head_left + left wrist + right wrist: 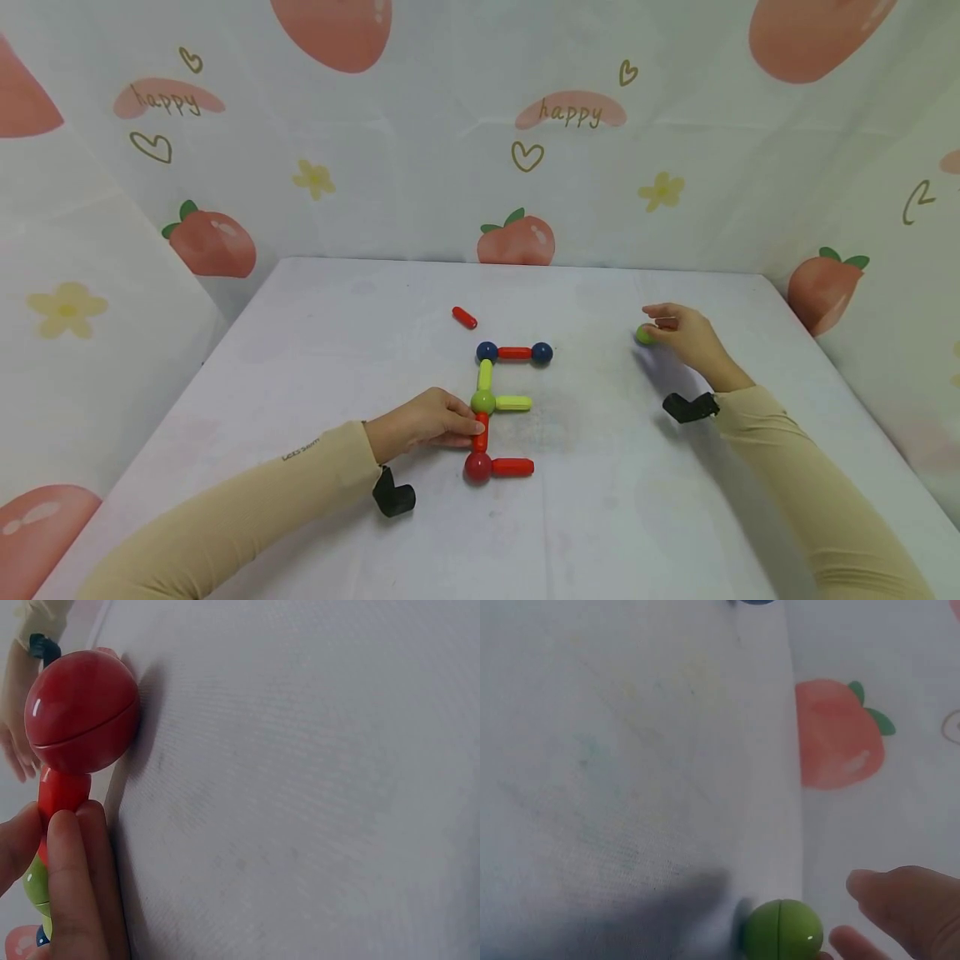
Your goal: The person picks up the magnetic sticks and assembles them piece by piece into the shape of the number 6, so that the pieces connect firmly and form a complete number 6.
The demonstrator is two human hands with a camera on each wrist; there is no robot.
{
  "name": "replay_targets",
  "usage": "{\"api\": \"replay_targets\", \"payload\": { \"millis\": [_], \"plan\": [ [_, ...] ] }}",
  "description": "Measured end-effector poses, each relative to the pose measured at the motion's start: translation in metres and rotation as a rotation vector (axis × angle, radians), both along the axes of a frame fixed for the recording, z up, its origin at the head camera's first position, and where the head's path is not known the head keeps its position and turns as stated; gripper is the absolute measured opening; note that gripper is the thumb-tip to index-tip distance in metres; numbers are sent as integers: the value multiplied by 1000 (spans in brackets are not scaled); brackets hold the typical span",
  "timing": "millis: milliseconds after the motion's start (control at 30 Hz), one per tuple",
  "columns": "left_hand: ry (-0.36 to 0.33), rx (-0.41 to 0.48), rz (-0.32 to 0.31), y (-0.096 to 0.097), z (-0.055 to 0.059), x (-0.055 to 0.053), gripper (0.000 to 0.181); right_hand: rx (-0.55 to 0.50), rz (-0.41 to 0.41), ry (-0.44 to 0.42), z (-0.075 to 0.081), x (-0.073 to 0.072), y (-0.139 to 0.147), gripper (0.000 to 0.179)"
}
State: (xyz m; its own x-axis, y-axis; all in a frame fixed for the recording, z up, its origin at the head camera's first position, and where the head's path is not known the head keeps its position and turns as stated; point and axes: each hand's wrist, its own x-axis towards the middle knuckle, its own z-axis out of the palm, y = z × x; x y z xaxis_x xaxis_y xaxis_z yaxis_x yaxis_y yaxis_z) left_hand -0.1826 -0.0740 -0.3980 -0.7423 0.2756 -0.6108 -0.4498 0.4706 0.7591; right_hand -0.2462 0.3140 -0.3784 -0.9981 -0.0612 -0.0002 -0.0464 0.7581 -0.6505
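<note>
A flat figure of balls and rods lies mid-table. My left hand [431, 417] pinches its red rod [481, 433] between thumb and fingers, just above the red ball [82, 711]. Another red rod [513, 467] points right from that ball. Above the hand sits a green ball [483, 402] with a yellow-green rod [513, 403] to its right. A second yellow-green rod [485, 375] leads up to a blue ball [487, 352]. My right hand [686, 340] is at a loose green ball [782, 930], fingertips close beside it; its upper finger stands apart from the ball.
A loose red rod [464, 317] lies behind the figure. At the figure's top, a red rod [514, 353] joins the blue ball to a second blue ball [542, 353]. A printed cloth hangs behind the white table [600, 517].
</note>
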Motion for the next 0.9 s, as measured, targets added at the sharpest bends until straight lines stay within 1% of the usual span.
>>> {"api": "replay_targets", "payload": {
  "millis": [67, 200, 367, 500, 700, 900],
  "plan": [
    [4, -3, -3, 0, 1, 0, 24, 10, 11, -21, 0, -1, 0, 46],
    [9, -6, -7, 1, 4, 2, 26, 63, 32, -59, 1, -3, -1, 46],
    [6, 0, -7, 0, 4, 2, 25, 128, 58, -94, -1, -5, -4, 44],
    [1, 3, -8, 0, 3, 1, 25, 153, 79, -126, -4, -6, -6, 42],
    [-8, 3, 3, -1, 1, 0, 24, 172, 82, -103, -7, -7, -10, 40],
    [-11, 4, 8, -1, 3, 0, 24, 153, 70, -101, -1, -6, -14, 41]
  ]
}}
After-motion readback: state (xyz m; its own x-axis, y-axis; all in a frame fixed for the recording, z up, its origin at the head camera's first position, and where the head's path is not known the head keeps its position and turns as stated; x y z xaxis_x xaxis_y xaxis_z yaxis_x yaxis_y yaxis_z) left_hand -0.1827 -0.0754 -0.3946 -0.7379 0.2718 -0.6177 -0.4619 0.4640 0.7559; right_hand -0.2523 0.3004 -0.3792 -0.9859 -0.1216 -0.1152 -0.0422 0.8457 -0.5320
